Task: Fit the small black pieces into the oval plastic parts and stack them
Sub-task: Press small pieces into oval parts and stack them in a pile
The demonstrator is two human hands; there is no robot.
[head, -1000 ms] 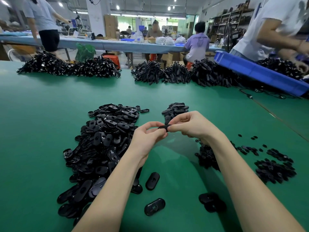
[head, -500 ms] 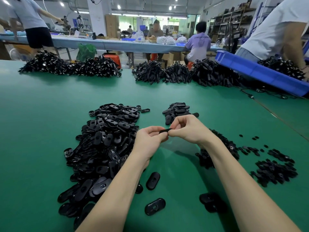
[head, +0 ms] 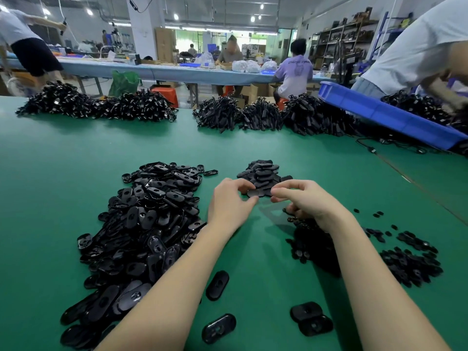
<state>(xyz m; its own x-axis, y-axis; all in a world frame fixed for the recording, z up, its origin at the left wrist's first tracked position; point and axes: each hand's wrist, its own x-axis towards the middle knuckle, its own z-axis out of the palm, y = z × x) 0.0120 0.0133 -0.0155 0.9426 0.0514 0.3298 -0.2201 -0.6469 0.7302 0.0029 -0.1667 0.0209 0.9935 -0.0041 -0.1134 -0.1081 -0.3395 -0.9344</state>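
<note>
A black oval plastic part (head: 255, 192) is held between both hands just in front of a small stack of finished ovals (head: 263, 173). My left hand (head: 231, 205) pinches its left end with thumb and fingers. My right hand (head: 302, 200) pinches its right end. A large loose pile of oval parts (head: 144, 224) lies to the left on the green table (head: 50, 173). Small black pieces (head: 410, 262) lie in heaps to the right, partly hidden under my right forearm.
Loose ovals (head: 217, 285) lie near the front edge. Bundles of black parts (head: 253, 115) line the far side of the table. A blue tray (head: 385, 115) stands at the far right, where another person (head: 417, 46) leans over it. Other workers sit at a table beyond.
Both hands have moved away from me with the oval part, towards the small stack. The person at the right has bent further over the blue tray.
</note>
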